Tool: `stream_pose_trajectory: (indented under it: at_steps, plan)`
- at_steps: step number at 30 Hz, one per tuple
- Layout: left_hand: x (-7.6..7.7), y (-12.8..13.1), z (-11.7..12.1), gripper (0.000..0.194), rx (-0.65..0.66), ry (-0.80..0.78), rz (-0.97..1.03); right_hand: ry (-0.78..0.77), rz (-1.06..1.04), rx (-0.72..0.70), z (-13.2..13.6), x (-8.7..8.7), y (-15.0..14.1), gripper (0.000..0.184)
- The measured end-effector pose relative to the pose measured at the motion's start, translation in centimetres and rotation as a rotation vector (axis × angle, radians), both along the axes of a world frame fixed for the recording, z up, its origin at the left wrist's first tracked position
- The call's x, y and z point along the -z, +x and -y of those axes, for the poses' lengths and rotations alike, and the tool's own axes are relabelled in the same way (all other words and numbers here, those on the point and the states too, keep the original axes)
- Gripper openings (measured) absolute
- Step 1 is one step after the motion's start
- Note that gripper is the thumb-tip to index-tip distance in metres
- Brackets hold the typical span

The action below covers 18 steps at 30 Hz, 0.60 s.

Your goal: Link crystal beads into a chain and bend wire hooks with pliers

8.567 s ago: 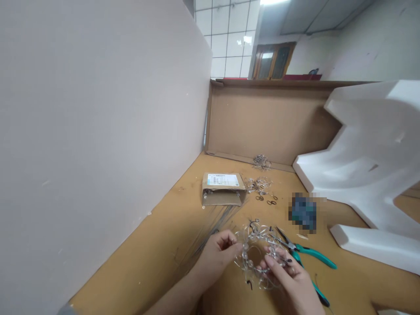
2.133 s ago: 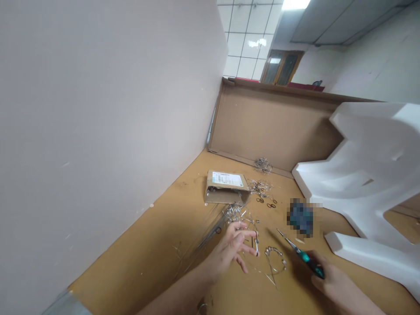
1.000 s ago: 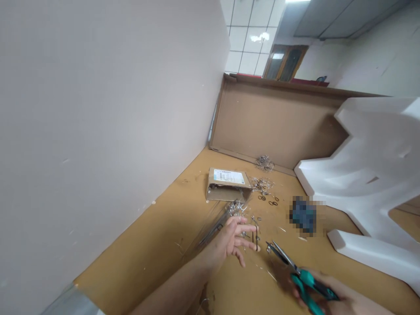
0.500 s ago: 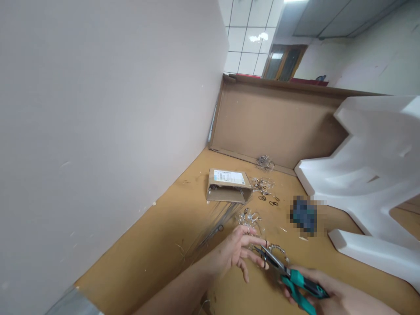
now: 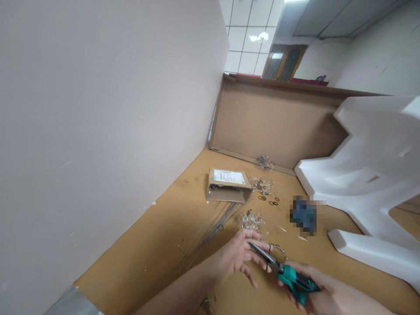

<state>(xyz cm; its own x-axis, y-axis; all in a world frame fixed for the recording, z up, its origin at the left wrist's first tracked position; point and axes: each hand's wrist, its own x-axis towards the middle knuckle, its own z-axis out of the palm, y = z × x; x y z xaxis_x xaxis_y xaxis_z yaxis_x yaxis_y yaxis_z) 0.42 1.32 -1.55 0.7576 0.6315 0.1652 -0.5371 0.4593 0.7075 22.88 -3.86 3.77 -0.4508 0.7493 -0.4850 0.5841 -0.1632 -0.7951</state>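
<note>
Low in the view, right of centre, two bare hands meet over a tan tabletop (image 5: 164, 227). The left hand (image 5: 239, 257) is spread, fingers apart and pointing right, with a thin dark band (image 5: 270, 249) looped around two of them close to their tips. The right hand (image 5: 311, 282) is wrapped around the green-and-black handles of a pair of pliers (image 5: 284, 269). The metal jaws slant up and left from this grip, crossing the gap between the banded fingers, their tips reaching over the left hand. They look pressed together; whether they touch the band cannot be told.

Just beyond the fingertips lies part of a beaded wire ring (image 5: 279, 249), partly hidden. Above the left hand is a tangle of clear and silvery wire pieces (image 5: 251, 218). Farther back sit loose straight wires (image 5: 221, 223), an open cardboard box (image 5: 228, 179) with a white label, and small dark rings (image 5: 273, 203).
</note>
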Motion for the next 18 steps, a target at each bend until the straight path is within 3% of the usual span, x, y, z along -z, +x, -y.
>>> stream_pose_trajectory:
  at_steps: [6, 13, 18]
  plan:
    - [-1.2, -0.1, 0.7, 0.049, -0.051, -0.085, 0.001, -0.058, -0.038, 0.137, 0.3, -1.1, -1.1, 0.033]
    - [-1.0, 0.1, 0.8, 0.05, -0.065, -0.118, 0.02, 0.04, 0.088, 0.153, 0.5, -2.2, -2.2, 0.028]
    - [-1.2, 0.1, 0.7, 0.047, -0.049, -0.107, 0.038, 0.077, 0.062, 0.125, 0.3, -1.5, -2.5, 0.023]
